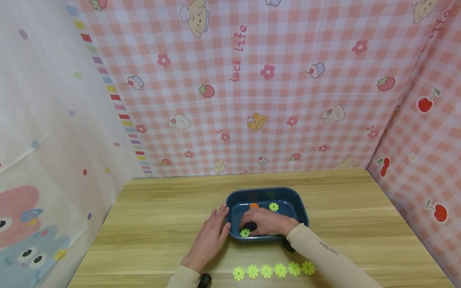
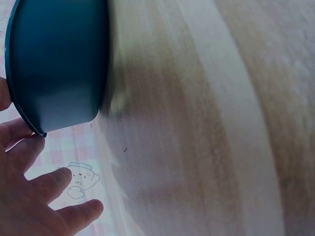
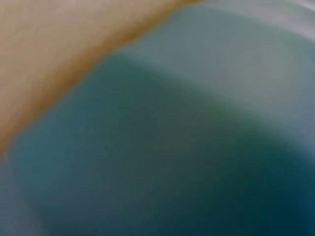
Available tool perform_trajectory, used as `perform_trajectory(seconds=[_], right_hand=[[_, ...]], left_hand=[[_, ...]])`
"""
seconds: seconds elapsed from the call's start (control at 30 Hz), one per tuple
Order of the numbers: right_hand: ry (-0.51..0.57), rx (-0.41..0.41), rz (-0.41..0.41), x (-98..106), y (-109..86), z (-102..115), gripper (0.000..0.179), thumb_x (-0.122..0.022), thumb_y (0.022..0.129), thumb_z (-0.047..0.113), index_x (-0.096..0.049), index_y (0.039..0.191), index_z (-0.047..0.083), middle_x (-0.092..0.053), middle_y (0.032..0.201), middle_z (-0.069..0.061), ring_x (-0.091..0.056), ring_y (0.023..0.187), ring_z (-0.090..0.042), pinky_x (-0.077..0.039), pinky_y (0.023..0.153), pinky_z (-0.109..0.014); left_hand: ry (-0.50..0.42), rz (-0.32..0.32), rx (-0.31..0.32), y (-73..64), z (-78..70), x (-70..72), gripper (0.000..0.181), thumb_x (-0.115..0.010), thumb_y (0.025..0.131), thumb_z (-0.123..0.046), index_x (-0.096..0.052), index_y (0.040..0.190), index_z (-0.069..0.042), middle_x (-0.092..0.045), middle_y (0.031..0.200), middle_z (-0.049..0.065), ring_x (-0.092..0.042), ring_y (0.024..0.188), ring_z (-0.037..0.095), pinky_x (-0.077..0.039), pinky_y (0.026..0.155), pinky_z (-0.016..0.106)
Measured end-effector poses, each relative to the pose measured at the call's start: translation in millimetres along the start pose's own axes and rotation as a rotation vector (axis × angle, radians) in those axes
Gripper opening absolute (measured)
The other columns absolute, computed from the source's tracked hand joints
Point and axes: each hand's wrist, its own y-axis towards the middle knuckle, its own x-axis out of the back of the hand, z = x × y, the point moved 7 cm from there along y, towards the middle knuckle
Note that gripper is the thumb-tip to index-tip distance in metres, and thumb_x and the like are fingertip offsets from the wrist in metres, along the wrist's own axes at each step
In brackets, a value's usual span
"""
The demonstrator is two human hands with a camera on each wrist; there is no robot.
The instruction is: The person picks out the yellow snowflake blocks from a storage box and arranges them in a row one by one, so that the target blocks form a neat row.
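A dark blue rectangular tray (image 1: 267,239) with rounded corners stands on the table. My left hand (image 1: 209,240) rests against its left end; in the left wrist view, the spread fingers (image 2: 49,184) are at and beside the rim. My right hand (image 1: 264,221) reaches down into the tray with bent fingers, and I cannot tell whether they pinch anything. Close by its fingertips are a yellow-green notched disc (image 1: 245,233) and a dark piece (image 1: 251,227). Farther back in the tray lie an orange disc (image 1: 254,205) and another yellow-green disc (image 1: 273,207). The right wrist view is blurred.
In front of the tray, several yellow-green notched discs (image 1: 266,271) lie in a row on the wooden table (image 1: 151,228). A pink checked cloth (image 1: 234,108) hangs behind the table, with a white printed cloth (image 1: 43,120) at the left.
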Motion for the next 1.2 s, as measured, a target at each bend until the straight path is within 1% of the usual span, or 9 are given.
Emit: perform_trajectory(seconds=[0.2, 0.3, 0.53, 0.7, 0.93, 1.2], right_hand=[[-0.018, 0.026, 0.006, -1.1, -0.1, 0.3, 0.030, -0.084, 0.088, 0.012, -0.078, 0.117, 0.016, -0.067, 0.119, 0.007, -0.061, 0.115, -0.008, -0.050, 0.104, -0.030], [-0.026, 0.038, -0.006, -1.3, -0.9, 0.0, 0.030, -0.085, 0.087, 0.011, -0.078, 0.116, 0.016, -0.066, 0.118, 0.006, -0.061, 0.113, -0.008, -0.051, 0.102, -0.028], [-0.041, 0.052, -0.028, -2.7, -1.2, -0.8, 0.027, -0.086, 0.086, 0.013, -0.078, 0.112, 0.017, -0.064, 0.116, 0.004, -0.061, 0.109, -0.010, -0.053, 0.099, -0.030], [-0.055, 0.028, -0.024, -4.3, -0.5, -2.9, 0.024, -0.086, 0.086, 0.015, -0.078, 0.109, 0.018, -0.064, 0.113, 0.006, -0.060, 0.107, -0.008, -0.053, 0.099, -0.029], [-0.051, -0.049, -0.006, -5.4, 0.0, -5.8, 0.025, -0.087, 0.087, 0.021, -0.074, 0.108, 0.019, -0.063, 0.113, 0.008, -0.059, 0.106, -0.006, -0.051, 0.103, -0.031], [-0.056, -0.051, -0.033, -1.7, -2.4, -1.6, 0.027, -0.089, 0.084, 0.020, -0.071, 0.103, 0.019, -0.063, 0.103, 0.011, -0.058, 0.097, -0.004, -0.054, 0.095, -0.028]], left_hand=[[-0.001, -0.007, -0.011, 0.2, -0.1, 1.0, 0.051, -0.049, 0.111, -0.029, -0.045, 0.157, -0.007, -0.037, 0.165, 0.009, -0.034, 0.149, 0.043, -0.035, 0.113, 0.067], [0.000, -0.010, -0.014, 0.3, -0.5, 1.1, 0.051, -0.049, 0.111, -0.029, -0.045, 0.157, -0.007, -0.037, 0.165, 0.009, -0.035, 0.149, 0.043, -0.036, 0.113, 0.067], [0.005, -0.015, -0.012, 0.2, -0.5, 0.9, 0.051, -0.049, 0.111, -0.029, -0.046, 0.156, -0.007, -0.038, 0.165, 0.009, -0.036, 0.149, 0.042, -0.036, 0.113, 0.067], [0.008, -0.010, -0.007, 0.2, -0.1, 0.2, 0.051, -0.049, 0.111, -0.029, -0.046, 0.156, -0.007, -0.038, 0.165, 0.008, -0.035, 0.149, 0.042, -0.037, 0.112, 0.067], [0.011, 0.003, 0.007, 0.3, 0.3, -0.5, 0.051, -0.050, 0.111, -0.029, -0.045, 0.156, -0.007, -0.037, 0.166, 0.009, -0.035, 0.149, 0.042, -0.036, 0.113, 0.067], [0.012, -0.006, -0.001, 0.1, -0.4, -0.4, 0.050, -0.051, 0.110, -0.028, -0.046, 0.156, -0.007, -0.038, 0.165, 0.009, -0.036, 0.149, 0.042, -0.036, 0.112, 0.067]])
